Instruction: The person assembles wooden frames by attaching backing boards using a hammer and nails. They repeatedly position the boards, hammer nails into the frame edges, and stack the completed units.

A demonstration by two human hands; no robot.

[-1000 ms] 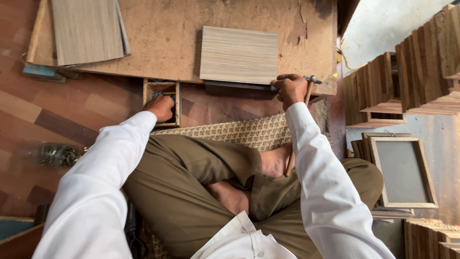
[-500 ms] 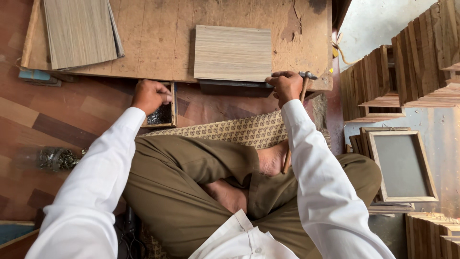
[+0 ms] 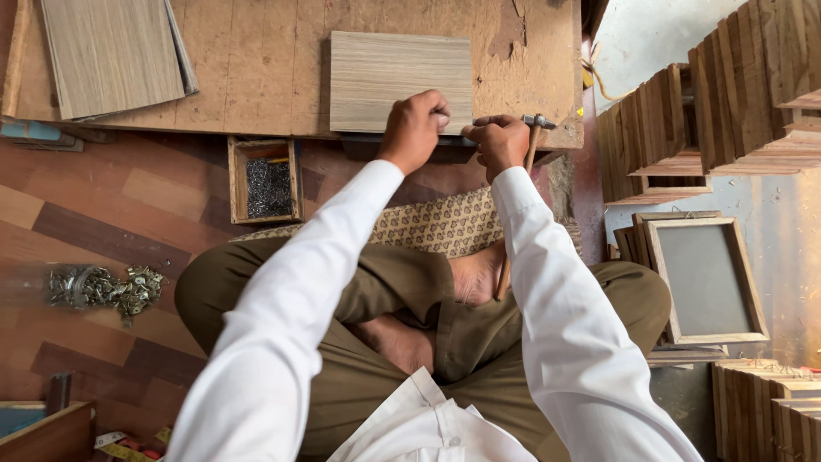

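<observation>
Left hand (image 3: 413, 128) pinches something tiny, likely a nail, at the wood panel's (image 3: 400, 81) near edge, right hand (image 3: 500, 144) just beside it fisted on a hammer (image 3: 537, 124); panel lies flat on counter (image 3: 256, 60), probably stiff, light, best steadied by edges.

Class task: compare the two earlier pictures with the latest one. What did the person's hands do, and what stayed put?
The left hand left the small wooden box of nails and moved right to the near edge of the striped panel, beside the right hand. The right hand kept hold of the hammer. Panel and box stayed put.
</observation>
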